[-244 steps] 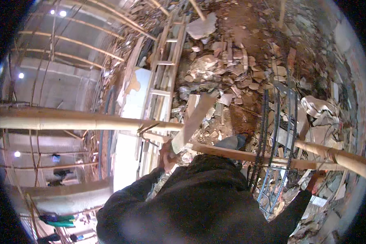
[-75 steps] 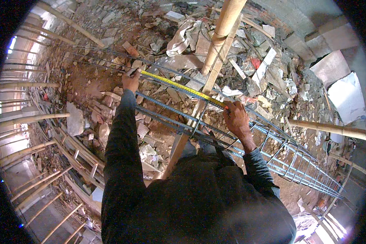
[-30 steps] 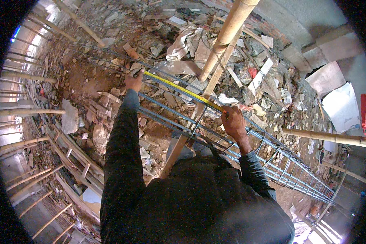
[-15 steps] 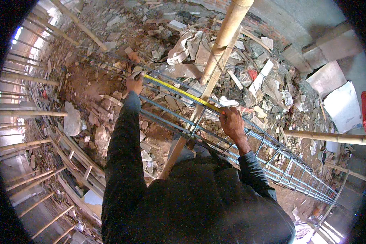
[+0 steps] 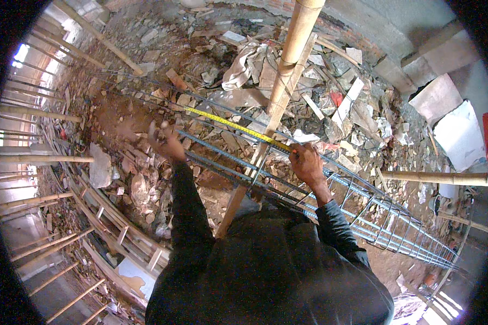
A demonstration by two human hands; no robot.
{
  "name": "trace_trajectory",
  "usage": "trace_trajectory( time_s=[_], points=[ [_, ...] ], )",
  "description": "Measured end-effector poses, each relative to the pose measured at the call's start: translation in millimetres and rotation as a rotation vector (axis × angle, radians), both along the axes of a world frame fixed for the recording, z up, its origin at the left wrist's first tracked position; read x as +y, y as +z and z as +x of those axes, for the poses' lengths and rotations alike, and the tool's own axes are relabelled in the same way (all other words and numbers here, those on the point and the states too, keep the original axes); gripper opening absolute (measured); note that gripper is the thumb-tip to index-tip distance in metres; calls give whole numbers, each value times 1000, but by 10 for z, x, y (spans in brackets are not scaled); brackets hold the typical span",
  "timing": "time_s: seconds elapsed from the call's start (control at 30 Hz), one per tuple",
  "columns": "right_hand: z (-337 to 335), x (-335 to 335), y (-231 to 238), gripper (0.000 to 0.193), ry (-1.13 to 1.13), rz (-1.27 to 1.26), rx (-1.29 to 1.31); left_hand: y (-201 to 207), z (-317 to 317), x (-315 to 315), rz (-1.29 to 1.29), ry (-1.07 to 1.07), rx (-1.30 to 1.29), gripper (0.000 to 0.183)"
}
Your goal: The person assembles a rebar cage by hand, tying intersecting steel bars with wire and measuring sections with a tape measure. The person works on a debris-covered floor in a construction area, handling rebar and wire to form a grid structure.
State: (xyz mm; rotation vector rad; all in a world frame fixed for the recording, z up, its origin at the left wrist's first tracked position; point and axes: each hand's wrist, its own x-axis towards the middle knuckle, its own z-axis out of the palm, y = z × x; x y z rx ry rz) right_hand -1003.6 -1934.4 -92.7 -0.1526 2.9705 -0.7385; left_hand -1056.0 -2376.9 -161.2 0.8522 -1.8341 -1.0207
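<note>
A yellow tape measure [image 5: 228, 123] stretches along the steel bars, its free far end lying near the left part of the bars. My right hand [image 5: 308, 165] is closed around the tape at its right end, over the bars; the case is hidden in the fingers. My left hand [image 5: 167, 143] is off the tape, blurred, with its fingers apart and nothing seen in them, just left of the bar ends. The rebar cage [image 5: 374, 208] of long bars and square ties runs from the upper left to the lower right, and crosses a wooden plank [image 5: 234, 208].
A thick bamboo pole [image 5: 295, 54] rises beyond the bars beside a wooden strip. Rubble [image 5: 244, 97] and scraps cover the ground. Several bamboo poles [image 5: 43, 158] stand at the left, and another bamboo pole [image 5: 434, 178] at the right. White boards [image 5: 458, 138] lean at the right wall.
My left hand has let go of the tape's far end and moved down and left, toward me. My right hand still grips the tape at nearly the same place.
</note>
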Motion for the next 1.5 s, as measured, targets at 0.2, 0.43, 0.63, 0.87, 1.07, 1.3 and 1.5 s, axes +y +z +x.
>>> trace_trajectory(
  time_s=[0.2,0.43,0.63,0.87,1.07,1.3,1.5],
  points=[
    [-28,6,5,28,6,27,-78,-555,953,-337,535,247,159,50],
    [-104,-28,69,25,-31,45,-60,-587,1467,351,694,87,-63,63],
    [39,-233,564,21,127,-110,-62,263,1482,1442,984,-326,253,76],
    [408,-665,908,61,342,-199,-239,593,1515,1798,323,-729,-200,76],
    [522,-794,927,86,249,-559,-450,718,1674,2052,592,-746,-325,68],
    [571,-760,975,88,144,-479,-264,584,1791,2012,1069,-888,-106,71],
    [693,-1017,852,80,471,-465,-190,685,1845,2102,1568,-802,58,75]
  ],
)
